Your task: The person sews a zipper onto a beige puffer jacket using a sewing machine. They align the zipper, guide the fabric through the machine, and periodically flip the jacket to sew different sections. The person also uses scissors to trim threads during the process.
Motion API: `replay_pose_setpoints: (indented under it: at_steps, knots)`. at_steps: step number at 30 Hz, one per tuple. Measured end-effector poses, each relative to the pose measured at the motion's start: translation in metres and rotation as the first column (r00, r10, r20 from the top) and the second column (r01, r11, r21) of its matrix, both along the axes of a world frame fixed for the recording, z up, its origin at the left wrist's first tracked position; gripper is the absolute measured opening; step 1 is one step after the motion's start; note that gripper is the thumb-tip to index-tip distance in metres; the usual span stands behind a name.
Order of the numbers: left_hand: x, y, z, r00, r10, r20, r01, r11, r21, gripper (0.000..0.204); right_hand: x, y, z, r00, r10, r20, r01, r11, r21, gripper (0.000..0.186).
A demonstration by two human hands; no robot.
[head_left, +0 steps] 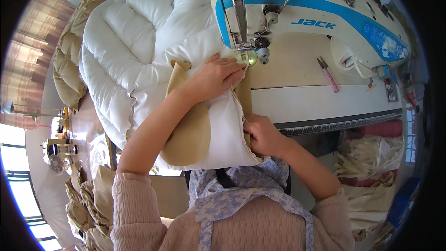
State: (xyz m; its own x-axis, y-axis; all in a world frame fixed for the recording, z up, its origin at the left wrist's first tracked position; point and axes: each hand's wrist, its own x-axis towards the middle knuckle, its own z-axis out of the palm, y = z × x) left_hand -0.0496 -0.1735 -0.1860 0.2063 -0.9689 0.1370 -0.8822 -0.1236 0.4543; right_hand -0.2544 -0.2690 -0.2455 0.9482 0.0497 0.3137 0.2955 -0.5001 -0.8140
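A puffy white padded fabric piece (121,49) with stitched channels spreads over the sewing table, tan fabric (188,135) lying on part of it. My left hand (217,78) presses on its edge just left of the presser foot of the sewing machine (297,7), fingers together and closed on the layers. Nearer to me, my right hand (262,135) is curled round the same raw edge, where a tan strip (243,95) runs beside the white. Its fingertips are partly hidden by the fabric. A small light glows at the needle.
Pink-handled thread snips (328,74) lie on the machine bed to the right. A ruler strip (344,123) follows the table's front edge. Tan fabric is heaped at the far left (69,76) and lower left (90,200). Plastic-wrapped bundles (371,155) sit below the table at right.
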Motion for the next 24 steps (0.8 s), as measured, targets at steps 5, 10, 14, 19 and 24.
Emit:
replay_pose_setpoints:
  at_steps: [5,10,14,19,24]
  knots:
    - [-0.017,0.063,0.006,0.931,0.031,0.365,0.031,0.986,-0.164,0.034,-0.039,0.024,0.008,0.967,0.228,0.112,-0.221,0.973,-0.071,0.032]
    - [-0.023,0.07,0.022,0.939,0.106,0.328,-0.079,0.993,-0.093,0.028,-0.064,0.058,0.008,0.981,0.192,0.033,-0.186,0.972,-0.141,0.041]
    - [-0.091,0.056,0.023,0.943,0.126,0.307,-0.167,0.98,0.111,0.038,-0.06,0.066,0.019,0.979,0.201,0.038,-0.19,0.962,-0.197,0.042]
    - [-0.105,0.064,0.016,0.923,0.257,0.286,-0.314,0.933,0.177,0.026,-0.056,0.05,0.026,0.958,0.138,0.25,-0.076,0.967,-0.245,0.039]
    - [-0.104,0.079,0.018,0.89,0.455,-0.026,-0.455,0.888,-0.066,0.024,-0.068,0.033,0.005,0.983,0.013,0.182,0.038,0.962,-0.271,0.034]
